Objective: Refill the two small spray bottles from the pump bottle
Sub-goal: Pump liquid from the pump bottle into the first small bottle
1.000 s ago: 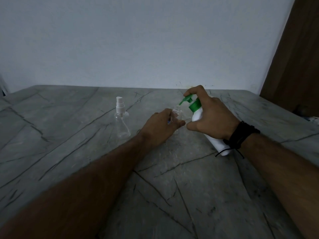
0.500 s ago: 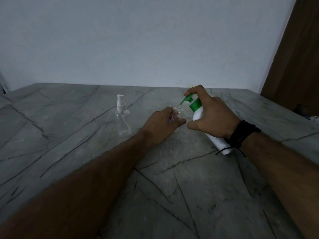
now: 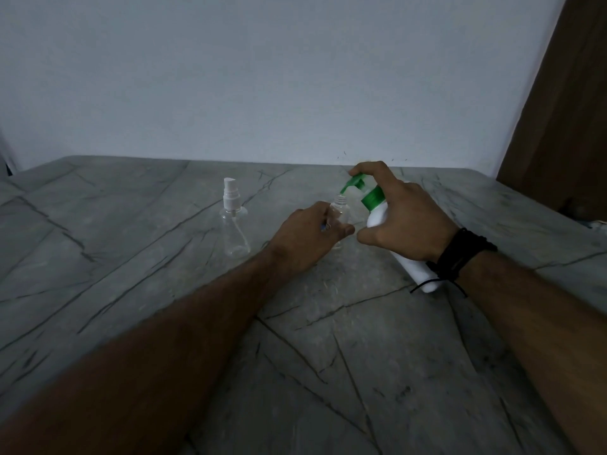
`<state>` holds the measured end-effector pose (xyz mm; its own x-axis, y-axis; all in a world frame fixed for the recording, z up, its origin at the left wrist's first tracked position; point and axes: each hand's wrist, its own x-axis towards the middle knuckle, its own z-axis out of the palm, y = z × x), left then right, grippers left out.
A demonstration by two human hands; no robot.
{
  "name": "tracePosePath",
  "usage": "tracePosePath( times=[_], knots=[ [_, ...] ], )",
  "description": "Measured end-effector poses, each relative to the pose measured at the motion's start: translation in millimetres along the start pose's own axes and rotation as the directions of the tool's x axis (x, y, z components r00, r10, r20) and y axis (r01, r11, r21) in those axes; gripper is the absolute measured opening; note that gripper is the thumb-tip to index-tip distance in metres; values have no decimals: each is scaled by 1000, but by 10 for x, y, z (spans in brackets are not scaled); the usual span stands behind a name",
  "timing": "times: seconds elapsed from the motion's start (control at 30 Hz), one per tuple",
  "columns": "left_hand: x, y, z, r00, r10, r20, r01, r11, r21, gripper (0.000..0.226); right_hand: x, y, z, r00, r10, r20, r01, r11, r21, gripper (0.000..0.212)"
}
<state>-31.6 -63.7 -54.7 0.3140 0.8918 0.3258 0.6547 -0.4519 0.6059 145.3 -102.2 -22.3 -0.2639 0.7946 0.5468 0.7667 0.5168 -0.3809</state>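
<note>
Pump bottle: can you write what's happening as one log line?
step: filling | left hand: holds open spray bottle | right hand: tilts pump bottle, nozzle over neck

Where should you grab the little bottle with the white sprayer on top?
Probably around the narrow neck of the capped spray bottle, just under the white sprayer, coming from the near side. It stands upright and alone on the table; its body flares wide lower down, so the neck suits fingers best.

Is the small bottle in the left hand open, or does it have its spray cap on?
Open. The small bottle in the left hand shows a bare threaded neck, with the pump bottle's green nozzle just above it.
</note>
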Motion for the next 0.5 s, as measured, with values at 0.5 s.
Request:
tracePosePath(
  times=[0.5],
  knots=[
    [-3, 34, -12, 1000, -20, 6, 20, 1000, -3, 50, 10, -13, 7, 1000, 3, 7, -3, 1000, 6, 77]
  ],
)
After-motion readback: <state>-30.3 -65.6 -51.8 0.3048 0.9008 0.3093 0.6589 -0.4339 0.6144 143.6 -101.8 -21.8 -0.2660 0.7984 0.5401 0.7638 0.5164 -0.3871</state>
